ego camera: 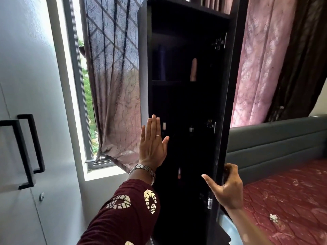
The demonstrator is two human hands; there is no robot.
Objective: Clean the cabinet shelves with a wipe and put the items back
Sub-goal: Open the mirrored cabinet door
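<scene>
Left hand (153, 145): flat, fingers spread, empty, at the dark cabinet (185, 103) front edge.
Right hand (228, 187): fingers curled around the cabinet door (228, 85) edge.

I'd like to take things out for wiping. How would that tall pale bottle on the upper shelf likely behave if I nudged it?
The pale bottle is tall, narrow and upright near the shelf edge, so it would probably tip rather than slide. If it falls, its rounded body could roll. The cabinet interior is too dark to judge its material, so its weight stays uncertain.
</scene>
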